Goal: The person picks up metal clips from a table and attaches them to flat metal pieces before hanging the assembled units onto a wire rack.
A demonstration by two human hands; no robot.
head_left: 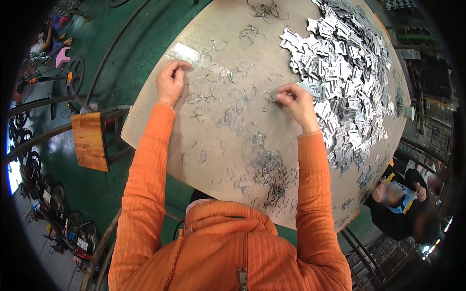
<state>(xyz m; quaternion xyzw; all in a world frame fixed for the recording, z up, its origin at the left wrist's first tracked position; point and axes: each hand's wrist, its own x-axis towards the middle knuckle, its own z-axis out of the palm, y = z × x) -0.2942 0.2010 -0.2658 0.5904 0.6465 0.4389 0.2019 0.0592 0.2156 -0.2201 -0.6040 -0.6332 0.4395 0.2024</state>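
My left hand (171,83) is over the table's left edge, its fingers curled and its thumb close to the bent index finger. Whatever it may hold is too small to make out. My right hand (298,103) is closed in a loose pinch beside a large heap of flat silver metal buckles (340,72). Right by its fingertips is a thin bent wire piece (268,98); whether they grip it I cannot tell. Between my hands, several loose wire clips (236,73) lie scattered on the brown tabletop (213,140).
A denser pile of wire clips (272,169) lies near my body, and another clump (262,9) is at the far edge. A wooden stool (91,141) stands left of the table. Another person (400,199) sits at the right edge, hands around a blue and yellow thing.
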